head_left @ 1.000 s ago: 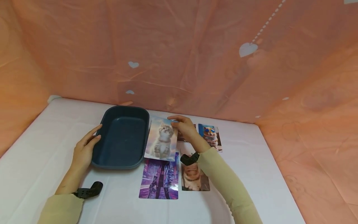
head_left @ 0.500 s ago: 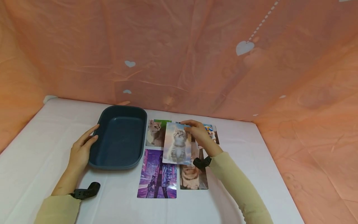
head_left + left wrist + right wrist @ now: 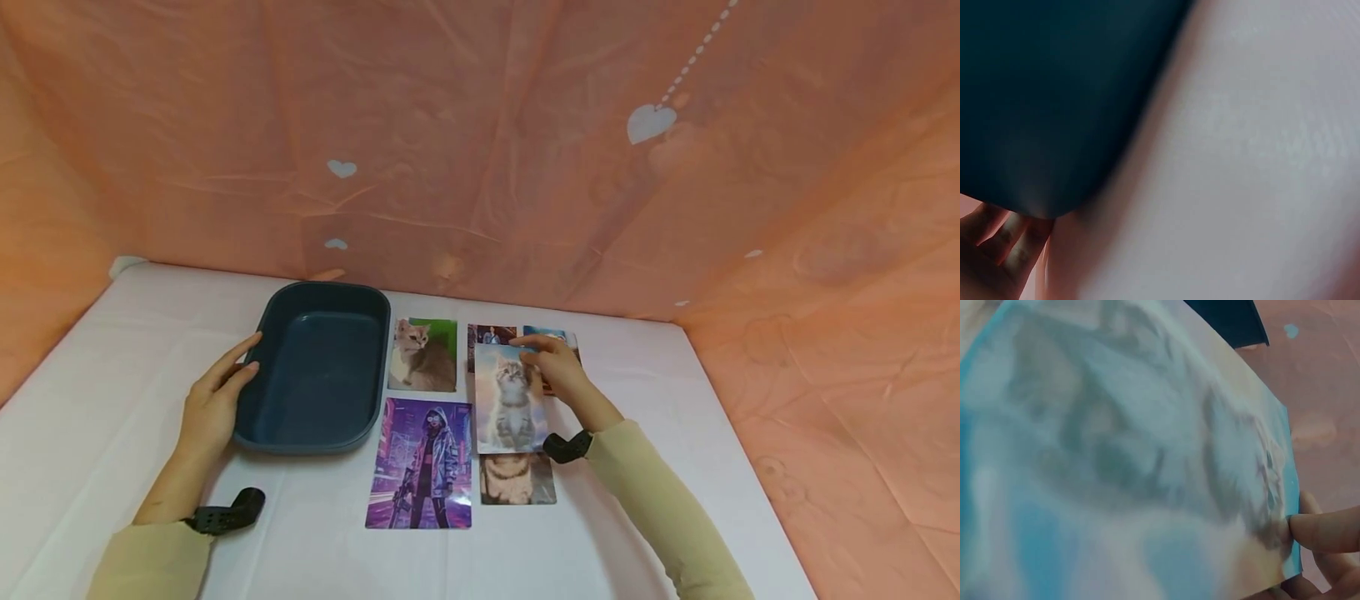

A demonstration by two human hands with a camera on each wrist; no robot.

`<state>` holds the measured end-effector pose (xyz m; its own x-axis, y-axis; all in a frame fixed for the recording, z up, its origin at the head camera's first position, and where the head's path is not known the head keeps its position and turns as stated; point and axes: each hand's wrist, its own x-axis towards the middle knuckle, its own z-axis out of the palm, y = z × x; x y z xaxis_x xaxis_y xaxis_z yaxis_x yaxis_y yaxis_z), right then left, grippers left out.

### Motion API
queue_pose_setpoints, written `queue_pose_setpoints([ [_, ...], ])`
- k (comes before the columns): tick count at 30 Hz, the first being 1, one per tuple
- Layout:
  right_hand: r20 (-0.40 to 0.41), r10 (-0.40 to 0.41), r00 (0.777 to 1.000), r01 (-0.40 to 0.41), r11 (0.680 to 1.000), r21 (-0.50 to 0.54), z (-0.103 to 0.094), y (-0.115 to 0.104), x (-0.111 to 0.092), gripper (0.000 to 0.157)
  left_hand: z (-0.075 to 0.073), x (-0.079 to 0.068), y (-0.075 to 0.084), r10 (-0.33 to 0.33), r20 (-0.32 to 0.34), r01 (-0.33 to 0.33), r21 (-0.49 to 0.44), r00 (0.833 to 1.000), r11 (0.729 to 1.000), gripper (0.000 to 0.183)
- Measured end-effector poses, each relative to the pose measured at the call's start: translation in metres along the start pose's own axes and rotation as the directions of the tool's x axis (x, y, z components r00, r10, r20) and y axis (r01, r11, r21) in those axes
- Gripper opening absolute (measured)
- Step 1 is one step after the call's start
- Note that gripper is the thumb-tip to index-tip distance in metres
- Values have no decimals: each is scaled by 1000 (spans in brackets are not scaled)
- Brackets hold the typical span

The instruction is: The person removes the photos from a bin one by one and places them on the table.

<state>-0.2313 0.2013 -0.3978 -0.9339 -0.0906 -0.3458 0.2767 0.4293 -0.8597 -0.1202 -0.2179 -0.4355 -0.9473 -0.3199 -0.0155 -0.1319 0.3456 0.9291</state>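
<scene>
In the head view my right hand (image 3: 558,368) pinches a kitten picture card (image 3: 508,408) by its upper right corner. The right wrist view shows the thumb (image 3: 1329,531) on the card's face, fingers behind. The card covers most of a brown animal card (image 3: 517,483) and parts of two cards behind. My left hand (image 3: 213,408) touches the left side of a dark blue basin (image 3: 318,383). Its fingers lie against the outer wall in the left wrist view, fairly straight.
Left of the held card lie a cat card with green background (image 3: 423,354) and a purple card with a hooded figure (image 3: 420,467). Partly covered cards (image 3: 487,335) lie at the back right. A pink curtain (image 3: 480,167) with hearts rises behind the white table (image 3: 300,533).
My right hand has carried the kitten card to the right, from beside the basin, uncovering the green-background cat card and the purple card. The left hand stays at the basin.
</scene>
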Motion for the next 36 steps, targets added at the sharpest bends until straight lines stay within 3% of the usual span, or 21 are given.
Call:
queue_pose_setpoints([
  [10,-38,-13,999,12,1000,-23,-22,21,-11,32,-2,0,-1,8,-1,-8,-7,1000,1000,46],
  [20,-41,-22,999,24,999,45,-40,43,-20,34,-2,0,-1,9,-2,-8,21,1000,1000,45],
  [36,-100,20,995,-23,999,-31,-68,69,-42,33,-3,0,0,18,20,-19,37,1000,999,47],
])
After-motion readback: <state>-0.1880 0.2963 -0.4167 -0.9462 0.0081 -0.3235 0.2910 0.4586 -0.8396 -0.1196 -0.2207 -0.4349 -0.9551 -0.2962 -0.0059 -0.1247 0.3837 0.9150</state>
